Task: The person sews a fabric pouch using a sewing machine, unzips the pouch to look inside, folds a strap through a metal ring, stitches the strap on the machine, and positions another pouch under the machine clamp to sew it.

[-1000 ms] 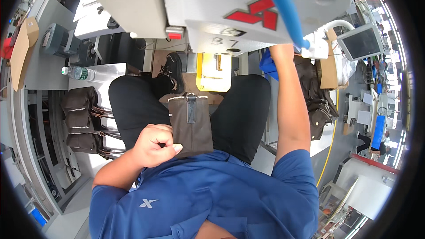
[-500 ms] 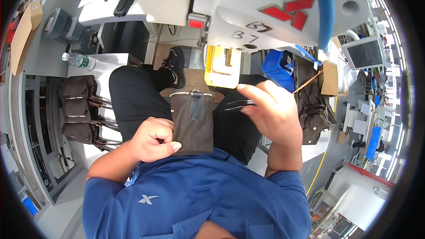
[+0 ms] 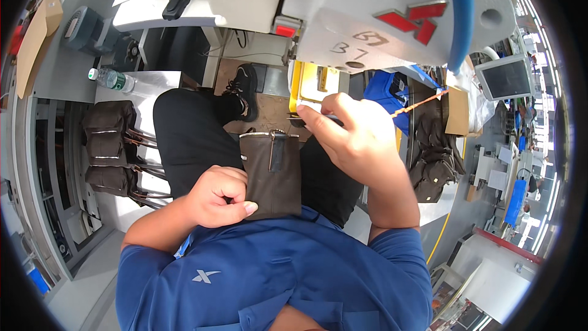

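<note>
A dark brown fabric bag [image 3: 272,187] lies across my lap, its zipped edge facing away from me. A dark zipper pull tab [image 3: 277,153] hangs down over its front. My left hand [image 3: 219,197] is closed on the bag's lower left edge, with thumb and fingers pinched together. Beyond the zipped edge, my right hand [image 3: 355,138] grips a small, slim two-pronged metal tool [image 3: 294,117], mostly hidden by the fingers. Its tip shows just below the yellow-edged plate [image 3: 313,86] of the machine, and the index fingertip is near that plate's lower edge.
A white machine head [image 3: 367,18] with a blue hose [image 3: 459,18] overhangs the far side. Several brown bags [image 3: 110,135] rest on the left bench near a water bottle [image 3: 111,79]. To the right are a blue bin [image 3: 386,89], more brown bags [image 3: 432,171] and a screen [image 3: 503,78].
My right hand has moved left and slightly away from me, bringing the metal tool close to the bag's zipped edge. My left hand keeps its pinch on the bag, shifted slightly right in view.
</note>
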`<state>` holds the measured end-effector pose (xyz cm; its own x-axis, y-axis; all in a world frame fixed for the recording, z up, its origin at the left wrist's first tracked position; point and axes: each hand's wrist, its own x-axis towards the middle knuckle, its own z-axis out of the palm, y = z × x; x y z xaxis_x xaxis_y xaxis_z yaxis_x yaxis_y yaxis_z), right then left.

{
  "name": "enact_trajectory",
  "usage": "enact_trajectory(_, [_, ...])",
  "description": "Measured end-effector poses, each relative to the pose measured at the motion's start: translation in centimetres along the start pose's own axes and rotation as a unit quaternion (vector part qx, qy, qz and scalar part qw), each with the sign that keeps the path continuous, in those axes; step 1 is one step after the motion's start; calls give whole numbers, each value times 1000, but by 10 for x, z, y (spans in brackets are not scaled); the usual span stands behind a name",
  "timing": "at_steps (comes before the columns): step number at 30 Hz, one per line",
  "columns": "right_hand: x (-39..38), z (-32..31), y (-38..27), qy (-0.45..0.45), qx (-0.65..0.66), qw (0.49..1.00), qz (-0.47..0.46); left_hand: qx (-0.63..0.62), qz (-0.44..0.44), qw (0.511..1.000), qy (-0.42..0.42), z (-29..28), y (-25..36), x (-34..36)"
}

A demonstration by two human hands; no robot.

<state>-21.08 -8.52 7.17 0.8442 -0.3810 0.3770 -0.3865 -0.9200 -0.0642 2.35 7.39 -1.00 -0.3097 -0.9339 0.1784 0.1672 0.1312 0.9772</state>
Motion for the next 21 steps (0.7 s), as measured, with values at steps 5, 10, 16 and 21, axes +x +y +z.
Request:
enact_trajectory(5, [-8,9,3,27,56,998,26,18,11,999,-26,-2,3,6])
enact_trajectory(10, [-34,12,25,197,102,966,133,24,43,998,-49,-2,1,8])
enact_trajectory(16, [-102,92,131,278,306,742,527,37,23,997,-60,-3,-3,7])
enact_trajectory(21, [-101,100,206,213,376,643,632,43,26,995,-85,2,-2,15])
